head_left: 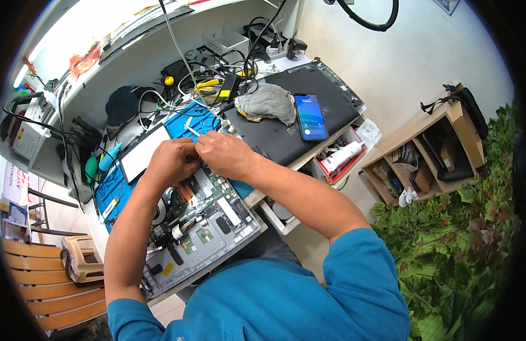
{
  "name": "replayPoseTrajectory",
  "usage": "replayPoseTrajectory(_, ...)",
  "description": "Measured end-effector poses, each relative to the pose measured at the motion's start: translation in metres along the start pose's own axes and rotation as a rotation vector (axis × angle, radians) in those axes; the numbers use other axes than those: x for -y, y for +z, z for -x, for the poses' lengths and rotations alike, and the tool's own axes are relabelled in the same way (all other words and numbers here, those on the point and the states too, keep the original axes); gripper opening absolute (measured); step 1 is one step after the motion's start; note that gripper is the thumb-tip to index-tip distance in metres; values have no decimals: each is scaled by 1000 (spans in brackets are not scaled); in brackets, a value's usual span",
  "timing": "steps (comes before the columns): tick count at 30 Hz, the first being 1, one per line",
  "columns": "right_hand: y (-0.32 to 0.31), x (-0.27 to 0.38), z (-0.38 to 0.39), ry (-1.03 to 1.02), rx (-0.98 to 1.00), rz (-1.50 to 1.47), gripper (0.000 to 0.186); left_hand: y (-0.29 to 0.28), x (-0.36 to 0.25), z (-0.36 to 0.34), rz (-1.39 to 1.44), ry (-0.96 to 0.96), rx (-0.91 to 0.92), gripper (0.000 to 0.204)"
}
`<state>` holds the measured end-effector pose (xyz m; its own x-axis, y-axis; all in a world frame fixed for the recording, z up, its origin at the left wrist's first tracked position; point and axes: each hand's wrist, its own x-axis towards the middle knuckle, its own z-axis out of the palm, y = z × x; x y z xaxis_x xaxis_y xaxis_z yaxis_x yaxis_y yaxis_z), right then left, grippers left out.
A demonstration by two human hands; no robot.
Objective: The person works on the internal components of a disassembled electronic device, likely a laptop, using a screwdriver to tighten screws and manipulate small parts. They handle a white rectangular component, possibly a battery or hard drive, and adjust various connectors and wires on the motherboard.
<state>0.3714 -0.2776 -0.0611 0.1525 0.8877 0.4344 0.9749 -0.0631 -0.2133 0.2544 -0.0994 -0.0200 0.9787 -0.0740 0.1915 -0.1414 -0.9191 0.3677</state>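
Observation:
An opened laptop base [209, 238] lies in front of me, its circuit board, fan and cables bared. Over its far edge my two hands meet. My left hand [173, 162] is closed, its fingertips curled inward, and what they pinch is hidden. Close beside it, my right hand [224, 153] is also closed. A thin white stick-like thing [190, 130] juts out past its fingers; its kind cannot be made out. Under and beyond the hands spreads a blue work mat [186, 120]. A flat panel with a white face [145, 152] rests on the mat, left of my hands.
To the right, a dark laptop [274, 133] carries grey gloves [267, 103] and a lit phone [311, 116]. Tangled cables, yellow-handled pliers [208, 85] and a white bin [225, 42] crowd the back. A red-edged drawer [340, 156] stands open; a wooden shelf [425, 148] is farther right.

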Motion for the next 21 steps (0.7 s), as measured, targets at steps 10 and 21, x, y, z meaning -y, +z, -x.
replayPoseTrajectory(10,3,4,4,56,-34,-20,16,1,0,1,-1,-25,21,12)
replayPoseTrajectory(21,-47,65,90,396,-264,-299,20,-14,4,16,88,-110,-39,20)
